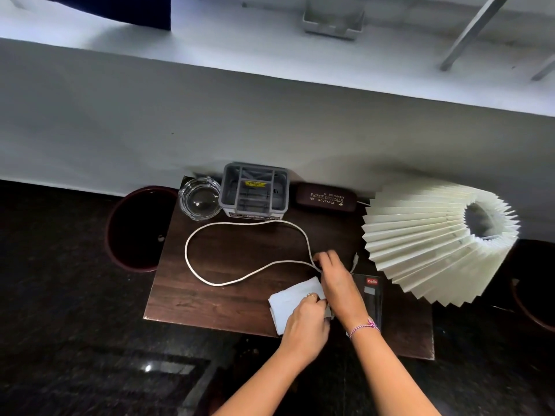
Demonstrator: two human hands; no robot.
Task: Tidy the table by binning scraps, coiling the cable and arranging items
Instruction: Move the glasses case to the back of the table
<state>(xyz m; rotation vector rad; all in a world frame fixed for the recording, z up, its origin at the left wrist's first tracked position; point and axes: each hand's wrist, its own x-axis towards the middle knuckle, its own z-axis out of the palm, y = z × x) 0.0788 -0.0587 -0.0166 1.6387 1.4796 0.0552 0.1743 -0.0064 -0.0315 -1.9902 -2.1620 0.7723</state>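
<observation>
A white cable [240, 223] lies in a wide loop on the dark wooden table [210, 301]. My right hand [339, 280] pinches the cable where its two runs cross, near its plug end [355, 261]. My left hand [306, 322] holds one end of the cable beside a folded white cloth [292, 298] at the table's front. A black Cello pen box [372, 292] lies partly hidden under my right wrist.
Along the wall stand a glass ashtray [199, 202], a grey organiser box [254, 190] and a brown spectacle case [326, 198]. A pleated cream lampshade [432, 250] overhangs the right side. A dark round bin [136, 229] stands on the floor to the left.
</observation>
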